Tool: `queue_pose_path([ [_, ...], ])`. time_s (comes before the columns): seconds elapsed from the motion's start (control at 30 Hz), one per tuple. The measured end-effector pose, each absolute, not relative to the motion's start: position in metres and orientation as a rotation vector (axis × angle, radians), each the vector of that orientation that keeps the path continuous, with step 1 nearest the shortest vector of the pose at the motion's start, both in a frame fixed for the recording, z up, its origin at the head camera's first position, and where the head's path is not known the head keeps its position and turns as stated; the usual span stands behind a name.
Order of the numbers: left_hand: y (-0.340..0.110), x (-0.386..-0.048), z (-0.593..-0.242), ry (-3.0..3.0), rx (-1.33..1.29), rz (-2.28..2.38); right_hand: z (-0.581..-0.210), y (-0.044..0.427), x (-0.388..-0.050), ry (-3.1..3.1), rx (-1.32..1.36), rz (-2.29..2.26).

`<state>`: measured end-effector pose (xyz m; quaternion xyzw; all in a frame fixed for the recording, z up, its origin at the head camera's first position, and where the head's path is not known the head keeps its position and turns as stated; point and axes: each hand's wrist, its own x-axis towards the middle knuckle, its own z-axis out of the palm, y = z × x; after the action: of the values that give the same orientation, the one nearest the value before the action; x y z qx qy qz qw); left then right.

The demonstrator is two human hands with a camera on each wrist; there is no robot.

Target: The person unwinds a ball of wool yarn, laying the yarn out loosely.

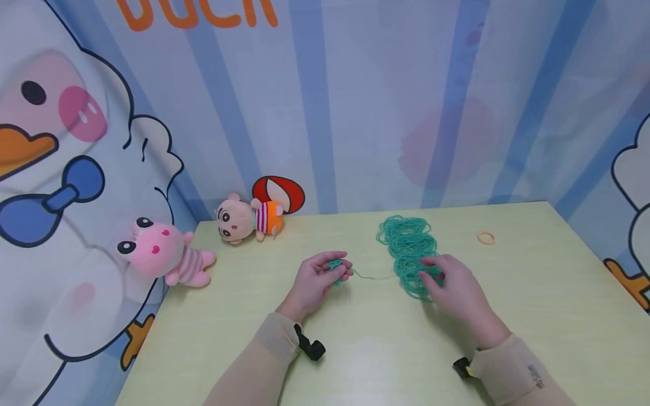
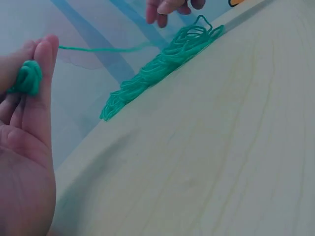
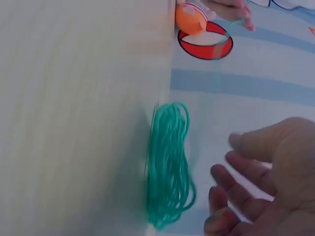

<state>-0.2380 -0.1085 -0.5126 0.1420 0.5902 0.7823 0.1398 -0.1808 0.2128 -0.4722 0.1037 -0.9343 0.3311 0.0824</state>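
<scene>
My left hand (image 1: 319,280) pinches a small wound bundle of green yarn (image 2: 29,77) between thumb and fingers, a little above the table. From that bundle a single green strand (image 2: 98,49) runs rightward toward a long, loosely looped pile of green yarn (image 1: 407,243) lying on the table. Over the near right end of the pile hovers my right hand (image 1: 459,287). Its fingers are loosely bent and apart, and in the right wrist view nothing shows between them; the looped pile (image 3: 170,164) lies beside the fingertips there.
A pink plush toy (image 1: 165,252) lies at the table's left edge. Farther back is a second plush doll (image 1: 249,219) in orange and stripes. An orange ring-shaped band (image 1: 486,237) lies right of the yarn. Behind the table (image 1: 355,349) hangs a printed cloth backdrop (image 1: 365,113).
</scene>
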Motion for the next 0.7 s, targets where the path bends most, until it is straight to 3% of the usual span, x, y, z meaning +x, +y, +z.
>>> queue_pose_path([
  [0.37,-0.106,-0.238,-0.512,1.794,0.377,2.192,-0.474,0.127,-0.183,-2.816,0.612,1.401],
  [0.7,-0.108,-0.239,-0.515,1.960,0.411,2.119,-0.480,0.115,-0.188,-2.757,0.504,1.458],
])
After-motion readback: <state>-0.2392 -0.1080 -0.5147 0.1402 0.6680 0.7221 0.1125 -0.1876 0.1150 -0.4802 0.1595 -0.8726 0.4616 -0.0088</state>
